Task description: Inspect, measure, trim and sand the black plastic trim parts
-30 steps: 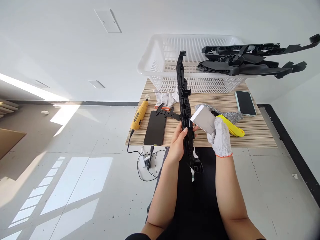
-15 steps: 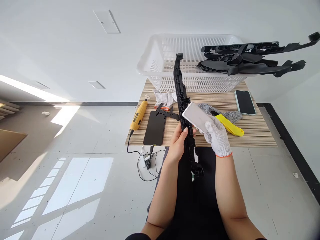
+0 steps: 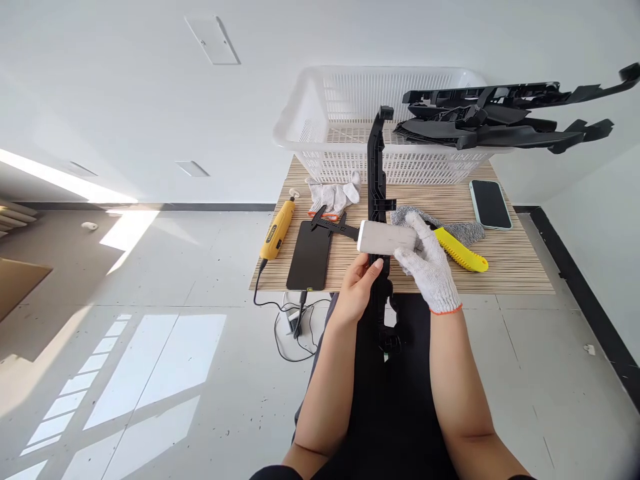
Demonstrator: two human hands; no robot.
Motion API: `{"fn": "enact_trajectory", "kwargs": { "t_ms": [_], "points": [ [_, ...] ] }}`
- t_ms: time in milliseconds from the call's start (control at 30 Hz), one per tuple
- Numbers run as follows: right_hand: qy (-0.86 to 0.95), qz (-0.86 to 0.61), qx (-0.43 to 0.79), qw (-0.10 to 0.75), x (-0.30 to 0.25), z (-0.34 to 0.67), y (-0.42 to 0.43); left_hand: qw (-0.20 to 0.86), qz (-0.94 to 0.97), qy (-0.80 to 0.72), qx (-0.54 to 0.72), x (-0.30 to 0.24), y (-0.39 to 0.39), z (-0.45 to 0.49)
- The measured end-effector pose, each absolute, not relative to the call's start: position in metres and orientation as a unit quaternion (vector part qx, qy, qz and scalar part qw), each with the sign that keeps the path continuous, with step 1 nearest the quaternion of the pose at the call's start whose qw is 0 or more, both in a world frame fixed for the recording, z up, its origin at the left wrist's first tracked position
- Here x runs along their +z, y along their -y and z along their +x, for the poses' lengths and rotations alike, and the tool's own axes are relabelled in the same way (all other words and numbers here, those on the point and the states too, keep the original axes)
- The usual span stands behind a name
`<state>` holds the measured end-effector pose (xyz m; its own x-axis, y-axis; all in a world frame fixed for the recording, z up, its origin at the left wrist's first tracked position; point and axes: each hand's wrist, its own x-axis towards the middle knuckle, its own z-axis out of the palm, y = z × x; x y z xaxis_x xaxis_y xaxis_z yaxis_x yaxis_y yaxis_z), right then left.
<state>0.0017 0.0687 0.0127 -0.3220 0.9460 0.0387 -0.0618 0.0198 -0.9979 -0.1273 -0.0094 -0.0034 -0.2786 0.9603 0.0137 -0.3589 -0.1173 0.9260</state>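
Note:
My bare left hand (image 3: 359,285) is closed round a long black plastic trim piece (image 3: 377,160), thumb on its near face. The piece stands nearly upright in view, its lower end over my lap. My right hand (image 3: 427,260), in a white knit glove with an orange cuff, grips a pale rectangular block (image 3: 385,238), perhaps a sanding block, by its right end. The block lies across the trim piece and hides part of it; whether they touch I cannot tell. Beside the block's left end is a black caliper (image 3: 336,225). A yellow-handled knife (image 3: 461,250) lies right of my gloved hand.
A white plastic basket (image 3: 325,157) at the back holds several black trim pieces (image 3: 500,127) that jut out right. On the table (image 3: 520,273) are a yellow rotary tool (image 3: 279,230), a dark phone (image 3: 309,257), another phone (image 3: 490,205), a white glove (image 3: 327,197) and grey fabric (image 3: 467,232).
The trim piece's upper end has swung right, so it stands straighter. The block has turned from a slant to nearly level and moved slightly down, and my gloved fingers have shifted on it.

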Motion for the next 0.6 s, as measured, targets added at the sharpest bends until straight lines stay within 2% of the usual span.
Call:
{"fn": "enact_trajectory", "kwargs": {
  "t_ms": [133,267,433,600],
  "points": [
    [0.521,-0.425,0.571,0.471,0.0162,0.0004,-0.0679,0.49,0.357,-0.436,0.665,-0.0046,0.0092,-0.1266],
    [0.57,-0.405,0.587,0.408,0.02,-0.001,-0.0674,0.488,0.352,-0.441,0.666,-0.0058,0.0084,-0.1267],
    [0.501,-0.421,0.575,0.491,0.0203,-0.0035,-0.0697,0.477,0.388,-0.432,0.66,-0.0018,0.0085,-0.1275],
    [0.516,-0.432,0.608,0.422,0.0213,-0.0063,-0.0686,0.493,0.366,-0.438,0.657,-0.0029,0.0085,-0.1275]
  ]
}}
